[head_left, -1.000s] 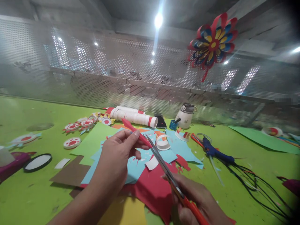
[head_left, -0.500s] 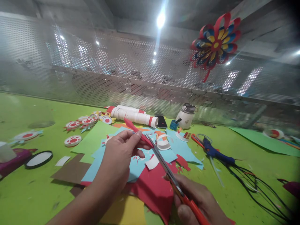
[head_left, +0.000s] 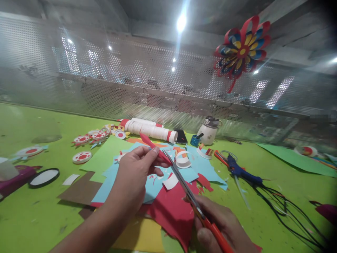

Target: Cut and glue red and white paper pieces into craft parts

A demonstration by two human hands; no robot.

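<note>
My left hand (head_left: 134,177) pinches a narrow folded strip of red paper (head_left: 152,145) between thumb and fingers, holding it up over the pile of sheets. My right hand (head_left: 223,228) grips orange-handled scissors (head_left: 188,191); their blades reach up to the lower end of the red strip. Below both hands lie light blue sheets (head_left: 155,184), a torn red sheet (head_left: 173,211), a yellow sheet (head_left: 142,237) and a brown piece (head_left: 79,191) on the green table (head_left: 31,218).
White tubes with red bands (head_left: 149,130), a white jar (head_left: 209,130), a small blue pot (head_left: 195,140), a blue glue gun (head_left: 242,170) with black cable, round red-and-white paper discs (head_left: 82,157), a black-rimmed oval (head_left: 43,177). A paper flower (head_left: 240,49) hangs on the perforated metal screen.
The view has shifted slightly. Both hands stay almost where they were, the scissors still at the red strip.
</note>
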